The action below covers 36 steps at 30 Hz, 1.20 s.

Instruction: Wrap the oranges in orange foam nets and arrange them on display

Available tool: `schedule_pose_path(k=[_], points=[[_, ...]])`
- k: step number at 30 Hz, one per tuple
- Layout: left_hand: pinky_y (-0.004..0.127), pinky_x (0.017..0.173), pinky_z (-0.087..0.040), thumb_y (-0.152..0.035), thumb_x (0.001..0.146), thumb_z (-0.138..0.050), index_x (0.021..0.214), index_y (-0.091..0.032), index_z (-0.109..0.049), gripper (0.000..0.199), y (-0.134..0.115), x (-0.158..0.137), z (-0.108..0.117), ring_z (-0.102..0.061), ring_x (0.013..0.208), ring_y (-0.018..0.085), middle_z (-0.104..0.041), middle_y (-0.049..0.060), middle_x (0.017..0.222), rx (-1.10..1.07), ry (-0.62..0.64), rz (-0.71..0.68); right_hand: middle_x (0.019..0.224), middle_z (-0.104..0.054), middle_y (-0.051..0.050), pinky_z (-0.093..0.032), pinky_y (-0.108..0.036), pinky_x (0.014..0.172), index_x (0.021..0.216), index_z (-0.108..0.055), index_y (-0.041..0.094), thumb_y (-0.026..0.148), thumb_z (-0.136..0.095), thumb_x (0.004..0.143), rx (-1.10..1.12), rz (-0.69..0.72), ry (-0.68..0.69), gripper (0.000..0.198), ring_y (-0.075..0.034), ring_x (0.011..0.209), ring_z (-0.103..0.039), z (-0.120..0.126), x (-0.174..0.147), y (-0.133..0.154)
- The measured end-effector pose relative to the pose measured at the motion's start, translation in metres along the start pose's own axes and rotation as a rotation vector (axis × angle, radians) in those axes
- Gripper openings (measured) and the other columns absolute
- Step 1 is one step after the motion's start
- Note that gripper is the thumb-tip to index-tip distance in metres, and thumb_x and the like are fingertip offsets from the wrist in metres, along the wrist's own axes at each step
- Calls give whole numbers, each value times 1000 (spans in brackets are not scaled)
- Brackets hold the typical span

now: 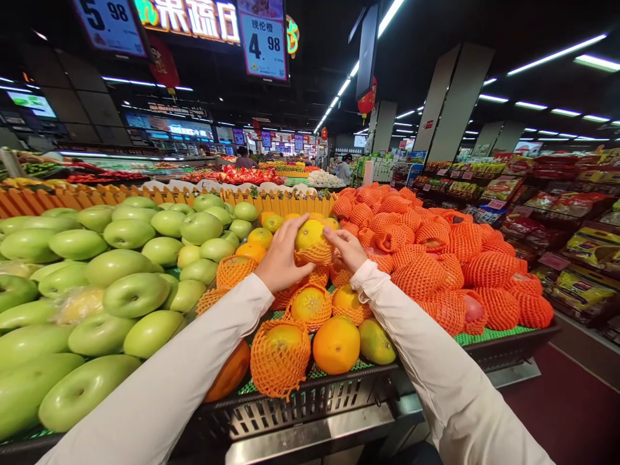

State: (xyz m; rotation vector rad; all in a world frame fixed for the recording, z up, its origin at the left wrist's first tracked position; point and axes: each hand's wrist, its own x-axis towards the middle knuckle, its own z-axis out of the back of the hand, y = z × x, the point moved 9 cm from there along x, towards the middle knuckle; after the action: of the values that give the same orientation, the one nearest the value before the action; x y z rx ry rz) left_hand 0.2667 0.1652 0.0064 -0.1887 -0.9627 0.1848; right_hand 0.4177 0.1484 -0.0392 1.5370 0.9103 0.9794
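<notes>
Between my two hands is a yellow-orange orange [311,235], its lower part sitting in an orange foam net [317,254]. My left hand [282,255] curls round its left side, thumb below and fingers over the top. From the right, the fingers of my right hand [347,247] press against the fruit and its net. Under and in front of my hands lie more oranges, some in foam nets like the netted orange [281,355], others bare like the bare orange [336,345]. A greenish orange [376,341] rests beside it, near my right forearm.
Green apples [135,295] are heaped on the left. Fruit in red-orange foam nets [450,271] is piled on the right. A black slatted crate edge [310,403] runs along the front, and a yellow picket fence [97,196] along the back. Price signs [264,42] hang overhead.
</notes>
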Motion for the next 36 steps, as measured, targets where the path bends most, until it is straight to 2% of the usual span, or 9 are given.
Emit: schedule_pose_path(k=[5,8,16,21,24,28,30,33,36], points=[[55,118,-35,-36,65,-87,155,-16,-26,110,21,-1,11,-44,138,35,-44,20,145,57,-135,113,102,-57,-2,-41,-4,62,108,-46,5,69,-85,33,34,25,84,106,7,72,-51,-8,-6,12],[55,120,-33,-41,65,-89,152,-19,-28,110,22,-1,10,-42,141,34,-42,19,148,29,-135,124,106,-56,-3,-35,-3,58,98,-46,3,62,-87,27,-16,60,127,102,9,71,-46,-15,-11,20],[52,109,-44,-42,60,-90,128,-21,-41,87,13,1,20,-56,123,31,-54,13,131,-69,-220,262,107,-57,-2,-48,-5,65,111,-45,7,72,-81,45,-1,119,75,99,6,77,-52,-5,-2,20],[50,115,-38,-35,58,-90,128,-21,-40,87,23,9,79,-52,129,30,-51,13,135,-28,-474,284,110,-58,-5,-49,-8,67,129,-42,12,62,-79,64,-15,-45,49,90,0,75,-59,5,8,2],[51,109,-43,-42,57,-90,129,-19,-43,89,32,1,122,-56,122,32,-55,14,129,-22,-416,388,108,-58,-5,-47,-8,65,130,-44,10,52,-80,67,-61,-98,-7,83,0,71,-58,9,8,-3],[54,101,-47,-49,51,-90,125,-19,-53,88,21,-43,148,-60,113,37,-60,13,122,245,-66,465,110,-58,-6,-45,-10,62,128,-46,9,50,-78,68,-126,-85,3,79,0,70,-57,5,8,-5],[55,99,-48,-49,53,-87,128,-19,-54,87,11,-80,155,-59,113,39,-61,14,123,417,12,476,109,-58,-7,-43,-9,61,123,-49,6,56,-79,63,-182,-28,-17,83,1,70,-54,8,8,1],[52,99,-49,-49,64,-82,132,-20,-51,80,-10,-133,169,-60,114,37,-60,14,126,548,-26,426,107,-58,-8,-40,-5,65,112,-55,2,66,-78,57,-284,245,-78,87,3,78,-52,11,-2,36],[50,102,-49,-46,72,-81,136,-24,-45,76,-33,-172,191,-60,117,34,-58,12,130,581,-147,346,106,-59,-7,-35,-3,69,109,-61,3,66,-74,66,-474,487,33,77,4,82,-50,-24,-39,73]])
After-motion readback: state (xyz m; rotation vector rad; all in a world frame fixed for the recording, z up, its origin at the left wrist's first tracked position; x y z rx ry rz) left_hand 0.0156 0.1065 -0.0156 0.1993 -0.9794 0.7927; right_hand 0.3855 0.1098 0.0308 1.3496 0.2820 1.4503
